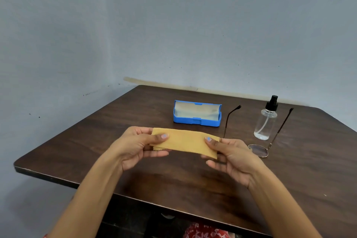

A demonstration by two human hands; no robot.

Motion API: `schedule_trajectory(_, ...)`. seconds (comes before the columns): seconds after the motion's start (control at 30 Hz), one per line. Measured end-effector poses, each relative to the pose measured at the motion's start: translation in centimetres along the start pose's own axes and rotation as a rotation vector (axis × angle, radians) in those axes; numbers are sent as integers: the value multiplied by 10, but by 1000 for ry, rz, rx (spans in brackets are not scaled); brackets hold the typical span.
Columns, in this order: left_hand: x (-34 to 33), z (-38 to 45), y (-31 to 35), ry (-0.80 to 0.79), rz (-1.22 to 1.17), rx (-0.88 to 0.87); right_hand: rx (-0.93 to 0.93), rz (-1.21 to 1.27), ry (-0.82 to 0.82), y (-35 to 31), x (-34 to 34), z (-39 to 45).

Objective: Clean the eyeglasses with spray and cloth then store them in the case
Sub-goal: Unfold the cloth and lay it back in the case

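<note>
- Head view: the left hand [135, 147] pinches one end of a folded mustard-yellow microfibre cloth [185, 142], thumb on top and curled fingers beneath; the right hand [230, 158] pinches the other end the same way, so the cloth is stretched between the two thumbs, raised above the dark brown wooden table [309, 179].
- Beyond the fingertips stands a bright blue plastic glasses case [197, 114], lid open, its pale lining showing.
- Just past the right hand's fingers lie thin metal-framed round eyeglasses [258, 150] — lenses near the knuckles, temples unfolded and reaching away.
- Between those temples stands a clear plastic spray bottle with a black pump top [266, 121], upright, a little liquid at the bottom.
- Behind the table — a grey-blue painted wall [173, 25].
</note>
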State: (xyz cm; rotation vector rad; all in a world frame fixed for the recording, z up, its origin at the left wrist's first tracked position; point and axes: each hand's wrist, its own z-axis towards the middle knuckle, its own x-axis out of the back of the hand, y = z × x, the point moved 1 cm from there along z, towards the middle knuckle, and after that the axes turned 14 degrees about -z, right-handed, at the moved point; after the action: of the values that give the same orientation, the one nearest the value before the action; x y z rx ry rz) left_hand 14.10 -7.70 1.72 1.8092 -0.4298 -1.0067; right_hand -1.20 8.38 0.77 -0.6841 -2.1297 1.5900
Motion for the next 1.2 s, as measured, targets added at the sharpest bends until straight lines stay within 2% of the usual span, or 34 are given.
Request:
schedule_trajectory(0.23,6,2,0,120,-24,-48,89,55,227,-4,-19,16)
schedule_trajectory(0.47,8,9,1,190,-93,-58,-22,54,170,-9,-24,27)
schedule_trajectory(0.53,11,13,3,222,-91,-73,-18,30,203,-9,-24,32)
schedule_trajectory(0.77,14,25,5,280,-1,-126,83,4,459,-5,-30,59)
schedule_trajectory(0.97,8,57,13,314,-34,-85,192,-203,782,-13,-39,77)
schedule_trajectory(1.2,-15,120,14,424,-29,-128,182,-214,961,-32,-42,113)
